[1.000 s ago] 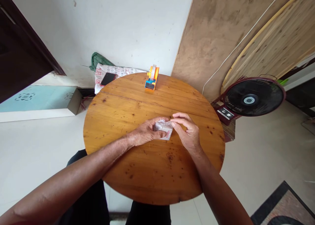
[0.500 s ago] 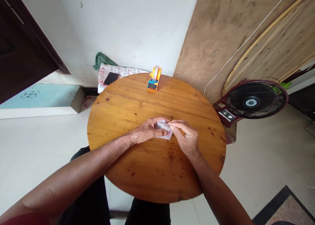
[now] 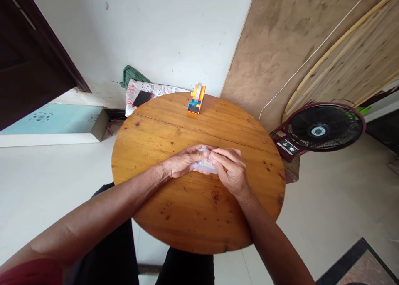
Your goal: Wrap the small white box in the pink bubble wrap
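A small translucent plastic packet is held between both hands over the middle of a round wooden table. My left hand grips its left side, with the thumb lying across the top and the fingers beneath. The fingertips of my right hand pinch the packet's upper right part, touching close to the left thumb. What the packet contains cannot be made out.
On the far part of the round table stands an orange and blue tape dispenser. Behind the table's left edge, a dark phone lies on a printed sack. A fan stands at the right.
The packet has turned and appears flatter. My left thumb has moved up from its lower side to the top, and my right fingers have closed in nearer to it.
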The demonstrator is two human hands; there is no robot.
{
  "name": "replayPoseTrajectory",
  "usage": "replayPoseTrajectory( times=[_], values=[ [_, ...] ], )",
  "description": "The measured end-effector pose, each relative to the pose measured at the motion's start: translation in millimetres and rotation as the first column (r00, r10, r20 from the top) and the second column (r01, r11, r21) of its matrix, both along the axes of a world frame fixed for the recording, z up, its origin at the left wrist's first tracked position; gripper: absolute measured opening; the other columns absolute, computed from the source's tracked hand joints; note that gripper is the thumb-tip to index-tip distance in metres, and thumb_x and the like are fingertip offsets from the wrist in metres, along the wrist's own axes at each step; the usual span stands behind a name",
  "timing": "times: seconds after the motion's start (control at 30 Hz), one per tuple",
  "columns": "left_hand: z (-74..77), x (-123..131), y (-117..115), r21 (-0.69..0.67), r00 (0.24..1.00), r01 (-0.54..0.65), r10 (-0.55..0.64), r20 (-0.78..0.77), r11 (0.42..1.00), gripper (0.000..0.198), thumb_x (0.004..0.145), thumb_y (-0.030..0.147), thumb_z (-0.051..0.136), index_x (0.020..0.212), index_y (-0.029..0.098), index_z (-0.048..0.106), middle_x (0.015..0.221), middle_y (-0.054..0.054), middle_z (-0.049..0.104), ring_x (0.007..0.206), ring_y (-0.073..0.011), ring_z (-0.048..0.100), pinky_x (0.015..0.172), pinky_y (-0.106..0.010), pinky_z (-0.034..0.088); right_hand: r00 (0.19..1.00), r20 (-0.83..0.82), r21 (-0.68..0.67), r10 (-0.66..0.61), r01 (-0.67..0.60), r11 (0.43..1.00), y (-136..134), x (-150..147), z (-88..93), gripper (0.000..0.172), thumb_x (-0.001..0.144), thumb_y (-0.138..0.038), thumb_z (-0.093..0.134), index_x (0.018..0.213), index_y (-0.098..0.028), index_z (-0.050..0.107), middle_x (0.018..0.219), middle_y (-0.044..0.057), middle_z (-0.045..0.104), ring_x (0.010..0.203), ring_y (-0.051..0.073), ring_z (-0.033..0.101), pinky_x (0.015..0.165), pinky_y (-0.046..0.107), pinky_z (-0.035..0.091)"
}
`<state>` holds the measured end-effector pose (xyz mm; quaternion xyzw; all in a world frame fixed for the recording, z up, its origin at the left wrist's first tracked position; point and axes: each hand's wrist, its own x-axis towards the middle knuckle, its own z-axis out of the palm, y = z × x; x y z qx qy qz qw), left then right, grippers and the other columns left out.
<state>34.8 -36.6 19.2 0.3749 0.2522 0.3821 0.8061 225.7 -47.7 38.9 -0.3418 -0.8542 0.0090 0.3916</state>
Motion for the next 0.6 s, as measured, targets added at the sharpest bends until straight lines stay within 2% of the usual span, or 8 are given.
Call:
replayPoseTrajectory(
  times=[0.13, 0.27, 0.37, 0.47, 0.53, 0.6],
  values=[
    [-3.8, -4.1, 4.7, -0.058, 0.997, 0.012, -0.008, 0.071, 0.998, 0.048, 0.081, 0.054, 0.063, 0.11, 0.016, 0.065, 0.1, -0.01, 0.068, 0.087, -0.0213, 0.064, 0.078, -0.038, 0.054, 0.972, 0.229, 0.113, -0.061, 0.036, 0.993, -4.6, -3.0, 4.5, 0.027, 0.091, -0.027, 0.055, 0.117, -0.023, 0.065, 0.12, 0.006, 0.067, 0.105, 0.023, 0.062, 0.101, 0.044, 0.036],
    [-5.9, -5.6, 7.2, -0.059, 0.996, -0.05, 0.054, 0.07, 0.997, 0.038, 0.082, 0.044, 0.066, 0.108, 0.016, 0.067, 0.098, -0.009, 0.069, 0.085, -0.0204, 0.064, 0.079, -0.04, 0.055, 0.939, 0.308, 0.181, -0.155, 0.102, 0.978, -7.3, -9.8, 2.4, 0.029, 0.093, -0.03, 0.054, 0.12, -0.023, 0.061, 0.13, 0.009, 0.061, 0.11, 0.025, 0.059, 0.098, 0.045, 0.035],
    [-6.0, -4.1, 8.5, -0.041, 0.995, -0.082, 0.084, 0.049, 0.996, 0.035, 0.081, 0.04, 0.068, 0.107, 0.016, 0.067, 0.097, -0.009, 0.069, 0.084, -0.0198, 0.064, 0.077, -0.039, 0.056, 0.945, 0.274, 0.237, -0.177, 0.112, 0.965, -8.4, -13.4, -1.4, 0.026, 0.092, -0.024, 0.055, 0.117, -0.024, 0.061, 0.128, 0.009, 0.063, 0.111, 0.025, 0.059, 0.095, 0.045, 0.037],
    [-4.4, -3.2, 9.4, -0.034, 0.991, -0.106, 0.108, 0.077, 0.994, 0.035, 0.08, 0.04, 0.07, 0.104, 0.015, 0.067, 0.096, -0.008, 0.069, 0.083, -0.0193, 0.065, 0.075, -0.036, 0.056, 0.973, 0.208, 0.259, -0.101, 0.045, 0.965, -9.2, -11.0, -3.4, 0.028, 0.089, -0.021, 0.058, 0.115, -0.027, 0.061, 0.128, 0.007, 0.062, 0.114, 0.025, 0.058, 0.096, 0.045, 0.04],
    [-2.3, -3.7, 9.0, -0.035, 0.986, -0.126, 0.129, 0.104, 0.991, 0.036, 0.079, 0.04, 0.071, 0.104, 0.014, 0.067, 0.097, -0.008, 0.069, 0.084, -0.0197, 0.065, 0.074, -0.035, 0.056, 0.993, 0.107, 0.218, -0.059, 0.034, 0.975, -8.4, -6.8, -3.3, 0.032, 0.086, -0.023, 0.06, 0.118, -0.028, 0.06, 0.133, 0.008, 0.058, 0.115, 0.026, 0.058, 0.097, 0.045, 0.041],
    [0.0, -4.6, 7.5, -0.033, 0.984, -0.137, 0.139, 0.112, 0.99, 0.038, 0.079, 0.04, 0.071, 0.106, 0.014, 0.066, 0.1, -0.009, 0.069, 0.087, -0.021, 0.065, 0.076, -0.037, 0.056, 0.997, -0.036, 0.102, -0.061, 0.064, 0.993, -6.1, -2.8, -2.9, 0.042, 0.084, -0.028, 0.062, 0.125, -0.026, 0.055, 0.138, 0.01, 0.052, 0.118, 0.027, 0.056, 0.098, 0.046, 0.043]
  ],
)
